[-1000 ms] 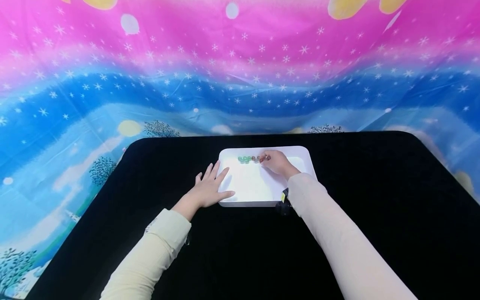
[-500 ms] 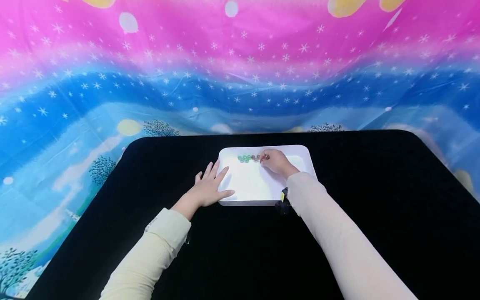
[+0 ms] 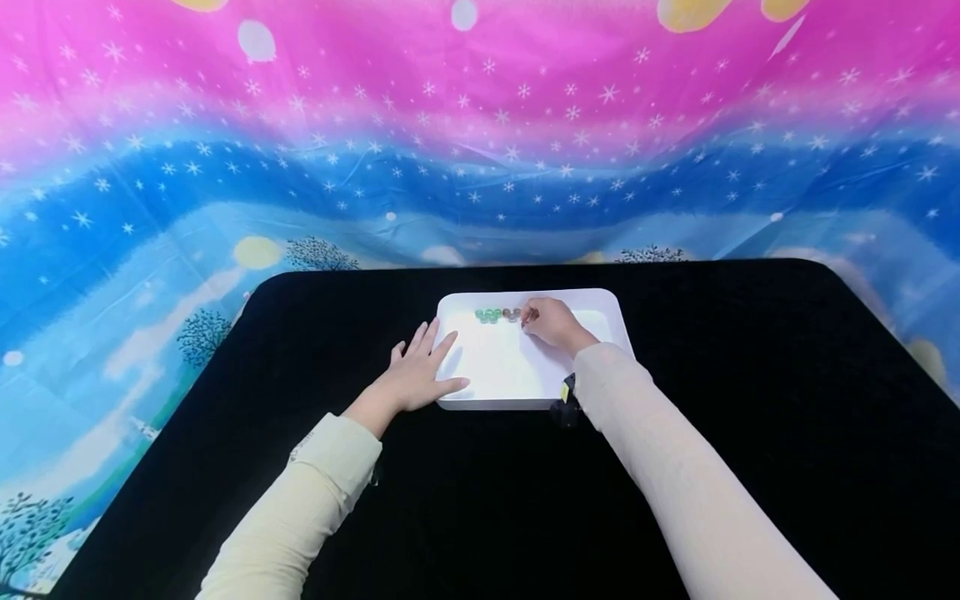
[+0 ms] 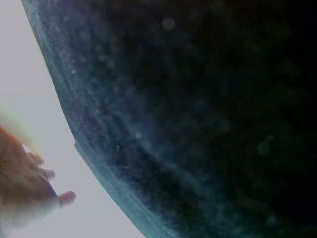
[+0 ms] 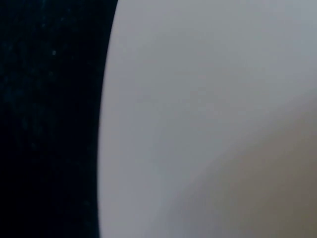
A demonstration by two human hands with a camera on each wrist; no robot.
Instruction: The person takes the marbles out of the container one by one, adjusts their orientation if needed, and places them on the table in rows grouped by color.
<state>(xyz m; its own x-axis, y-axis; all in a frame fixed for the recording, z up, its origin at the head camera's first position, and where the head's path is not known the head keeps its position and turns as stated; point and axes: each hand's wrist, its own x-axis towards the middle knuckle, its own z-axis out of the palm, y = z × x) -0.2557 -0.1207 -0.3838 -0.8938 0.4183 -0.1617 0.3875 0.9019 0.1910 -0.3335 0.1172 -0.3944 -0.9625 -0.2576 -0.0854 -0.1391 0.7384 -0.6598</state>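
Marbles (image 3: 489, 316), two colours, in one tray (image 3: 487, 367)

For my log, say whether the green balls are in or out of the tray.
In: the green balls lie inside the white tray, within its outline, near its far side.
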